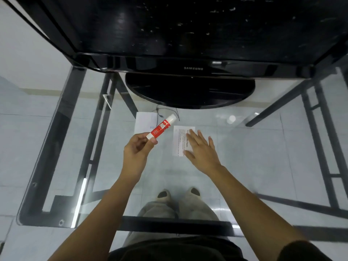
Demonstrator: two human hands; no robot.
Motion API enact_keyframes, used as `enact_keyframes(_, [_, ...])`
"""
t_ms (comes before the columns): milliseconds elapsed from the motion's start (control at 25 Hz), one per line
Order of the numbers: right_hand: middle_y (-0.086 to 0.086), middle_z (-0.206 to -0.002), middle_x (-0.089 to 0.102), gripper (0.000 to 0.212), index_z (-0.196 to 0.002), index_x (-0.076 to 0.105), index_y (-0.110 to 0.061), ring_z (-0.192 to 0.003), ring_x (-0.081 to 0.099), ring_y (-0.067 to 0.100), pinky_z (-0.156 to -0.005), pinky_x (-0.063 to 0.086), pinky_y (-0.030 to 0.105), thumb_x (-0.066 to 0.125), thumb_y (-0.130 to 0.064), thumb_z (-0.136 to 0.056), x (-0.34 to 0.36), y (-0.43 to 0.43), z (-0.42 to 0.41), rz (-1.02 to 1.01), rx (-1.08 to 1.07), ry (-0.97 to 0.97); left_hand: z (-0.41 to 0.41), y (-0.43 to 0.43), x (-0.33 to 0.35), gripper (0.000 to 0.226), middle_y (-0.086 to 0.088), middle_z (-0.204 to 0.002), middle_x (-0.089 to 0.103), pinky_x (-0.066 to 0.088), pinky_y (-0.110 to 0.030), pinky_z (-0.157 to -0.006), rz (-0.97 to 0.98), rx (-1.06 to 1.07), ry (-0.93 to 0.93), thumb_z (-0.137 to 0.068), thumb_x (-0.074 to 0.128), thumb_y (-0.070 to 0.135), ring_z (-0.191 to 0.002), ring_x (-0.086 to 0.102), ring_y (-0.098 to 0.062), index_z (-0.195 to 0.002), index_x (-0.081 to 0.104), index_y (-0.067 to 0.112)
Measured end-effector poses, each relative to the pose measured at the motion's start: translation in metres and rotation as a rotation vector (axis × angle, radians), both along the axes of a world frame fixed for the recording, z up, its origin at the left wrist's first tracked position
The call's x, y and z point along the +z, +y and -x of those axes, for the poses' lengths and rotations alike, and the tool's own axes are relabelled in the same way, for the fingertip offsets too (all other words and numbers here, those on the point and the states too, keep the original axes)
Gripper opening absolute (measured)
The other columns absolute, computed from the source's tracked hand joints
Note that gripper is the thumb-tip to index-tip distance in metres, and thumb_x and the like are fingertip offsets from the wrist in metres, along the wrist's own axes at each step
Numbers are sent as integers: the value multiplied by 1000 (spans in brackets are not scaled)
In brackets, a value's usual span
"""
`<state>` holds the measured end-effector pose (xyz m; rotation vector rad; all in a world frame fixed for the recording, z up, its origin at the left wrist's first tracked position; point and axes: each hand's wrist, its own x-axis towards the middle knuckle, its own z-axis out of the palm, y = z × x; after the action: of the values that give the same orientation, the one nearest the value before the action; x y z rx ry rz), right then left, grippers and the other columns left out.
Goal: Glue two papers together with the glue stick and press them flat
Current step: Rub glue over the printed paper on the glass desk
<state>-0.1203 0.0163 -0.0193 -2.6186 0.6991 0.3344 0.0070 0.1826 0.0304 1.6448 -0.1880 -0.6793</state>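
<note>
Left hand (pixel 138 147) at frame centre pinches the capped glue stick (pixel 162 127) by its base, held above the glass table (pixel 244 157). Right hand (pixel 202 149) lies flat w/ fingers spread on the printed paper (pixel 178 140); second paper (pixel 145 121) sits just upper left, partly behind the stick.

Bare forearms, dark short sleeves (pixel 301 251), grey trousers (pixel 197 206) — beige slippers (pixel 164 194)

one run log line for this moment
left hand: holds red-white glue stick, capped | right hand: flat on printed white paper | glass table
</note>
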Motion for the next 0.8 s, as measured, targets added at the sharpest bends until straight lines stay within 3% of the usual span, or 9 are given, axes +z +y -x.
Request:
enact_keyframes(200, [0, -155, 21, 57, -142, 30, -25, -143, 12, 21, -112, -5, 53, 43, -49, -92, 3, -4, 4, 68, -43, -79, 7, -2, -9, 20, 12, -100, 66, 50, -10, -71, 18, -32, 44, -86, 60, 33, -96, 65, -8, -105, 59, 26])
enact_keyframes(400, [-3, -154, 25, 53, -144, 28, -28, -143, 16, 18, -112, -3, 54, 27, -48, -94, -14, -4, 17, 127, -13, -140, -1, -11, -13, 10, 14, -92, 71, 53, -22, -77, 164, -32, 158, -97, 44, 22, -88, 69, -18, -100, 52, 27])
enact_keyframes(520, [-3, -153, 27, 55, -143, 29, -29, -142, 19, 18, -111, -2, 51, 27, -51, -93, -19, -4, 17, 160, -17, -142, -13, -21, -12, 18, 5, -82, 69, 54, -23, -71, 216, 79, 335, -95, 41, 18, -71, 66, -16, -97, 54, 30])
enact_keyframes(640, [-3, -153, 29, 57, -142, 29, -29, -141, 22, 18, -111, -2, 50, 30, -54, -91, -21, -4, 17, 170, -27, -159, -18, -27, -10, 12, -5, -92, 56, 51, -22, -68, 217, 164, 492, -89, 53, 20, -68, 58, -13, -98, 56, 27])
enact_keyframes(680, [-3, -152, 29, 58, -142, 29, -28, -141, 23, 18, -111, -2, 50, 31, -55, -91, -21, -4, 17, 168, -37, -168, -18, -27, -12, 16, -6, -97, 53, 50, -23, -72, 160, 106, 421, -87, 58, 19, -74, 57, -13, -100, 53, 28])
enact_keyframes(800, [-4, -152, 30, 60, -141, 30, -25, -141, 23, 15, -112, -3, 48, 32, -55, -90, -23, -4, 17, 166, -65, -197, -12, -24, -15, 39, -2, -98, 64, 50, -27, -83, -35, -193, -20, -80, 70, 17, -89, 62, -17, -108, 46, 29])
